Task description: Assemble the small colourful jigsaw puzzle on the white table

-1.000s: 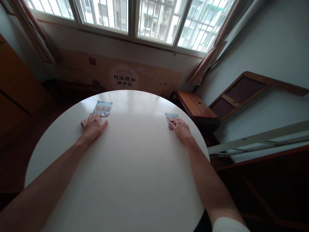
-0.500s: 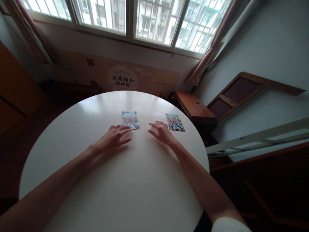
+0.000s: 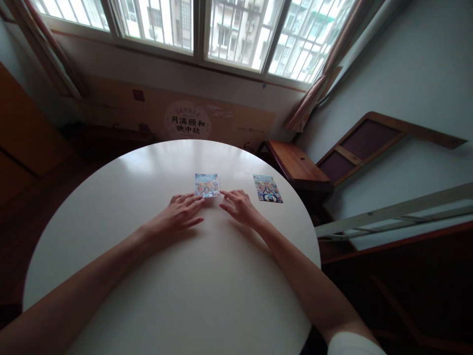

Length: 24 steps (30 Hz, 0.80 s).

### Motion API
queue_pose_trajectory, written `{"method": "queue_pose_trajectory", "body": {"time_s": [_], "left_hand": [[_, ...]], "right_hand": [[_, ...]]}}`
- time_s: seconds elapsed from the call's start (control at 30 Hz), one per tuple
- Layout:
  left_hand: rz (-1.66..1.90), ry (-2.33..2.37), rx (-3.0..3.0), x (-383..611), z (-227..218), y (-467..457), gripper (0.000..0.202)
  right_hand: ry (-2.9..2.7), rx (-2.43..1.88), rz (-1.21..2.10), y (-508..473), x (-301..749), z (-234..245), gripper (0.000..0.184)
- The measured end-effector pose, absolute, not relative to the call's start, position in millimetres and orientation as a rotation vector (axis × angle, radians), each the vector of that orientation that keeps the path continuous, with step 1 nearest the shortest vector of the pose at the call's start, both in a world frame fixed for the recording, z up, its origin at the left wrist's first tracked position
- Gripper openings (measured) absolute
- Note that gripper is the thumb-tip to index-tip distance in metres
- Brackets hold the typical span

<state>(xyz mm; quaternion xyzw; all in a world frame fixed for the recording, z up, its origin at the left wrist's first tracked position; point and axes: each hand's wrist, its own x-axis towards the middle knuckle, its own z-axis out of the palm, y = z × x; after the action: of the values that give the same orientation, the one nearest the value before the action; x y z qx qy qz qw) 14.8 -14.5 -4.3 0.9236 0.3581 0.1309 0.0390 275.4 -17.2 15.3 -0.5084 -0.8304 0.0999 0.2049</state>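
Two colourful printed cards lie flat on the round white table (image 3: 207,296). The left card (image 3: 207,184) sits between my hands, a little beyond them. My left hand (image 3: 184,211) is open, palm down, with its fingertips at the card's lower left edge. Also open, my right hand (image 3: 240,206) has its index fingertip close to the lower right corner of that card; whether it touches I cannot tell. The right card (image 3: 268,189), with a similar crowded picture, lies beyond and to the right of my right hand, apart from it.
Past the table's right edge stands a wooden bench or low table (image 3: 295,160). A folded wooden frame (image 3: 362,140) leans on the right wall, above a pale metal rail (image 3: 399,212). Barred windows (image 3: 236,34) and a printed wall banner (image 3: 188,121) are at the back.
The left card has slid a little to the right and turned slightly. My right hand has moved left toward it, while the right card has stayed in place.
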Motion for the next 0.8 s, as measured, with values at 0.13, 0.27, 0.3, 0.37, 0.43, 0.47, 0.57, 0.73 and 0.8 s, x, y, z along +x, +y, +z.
{"method": "queue_pose_trajectory", "body": {"time_s": [0.13,0.27,0.3,0.37,0.43,0.47,0.57,0.73,0.8], "left_hand": [[0.389,0.990,2.862,17,-3,-16,0.058],[0.364,0.909,2.883,20,-1,-19,0.057],[0.362,0.901,2.884,21,0,-19,0.055],[0.369,0.906,2.872,21,0,-19,0.053],[0.384,0.928,2.848,21,0,-18,0.051],[0.390,0.936,2.836,20,-1,-18,0.050],[0.397,0.945,2.815,19,-2,-16,0.046],[0.418,0.937,2.814,19,-2,-15,0.045],[0.412,0.946,2.812,20,-2,-15,0.045]], "right_hand": [[-2.152,-1.380,0.476,-14,274,17,0.049],[-2.066,-1.276,0.662,-12,272,15,0.038],[-2.052,-1.276,0.662,-11,272,13,0.035],[-2.023,-1.331,0.597,-8,276,11,0.029],[-1.975,-1.444,0.480,-3,285,9,0.025],[-1.944,-1.513,0.405,1,291,9,0.024],[-1.859,-1.730,0.146,11,316,11,0.024],[-1.680,-2.034,-0.107,18,351,12,0.026],[-1.670,-2.098,-0.108,18,358,11,0.024]]}}
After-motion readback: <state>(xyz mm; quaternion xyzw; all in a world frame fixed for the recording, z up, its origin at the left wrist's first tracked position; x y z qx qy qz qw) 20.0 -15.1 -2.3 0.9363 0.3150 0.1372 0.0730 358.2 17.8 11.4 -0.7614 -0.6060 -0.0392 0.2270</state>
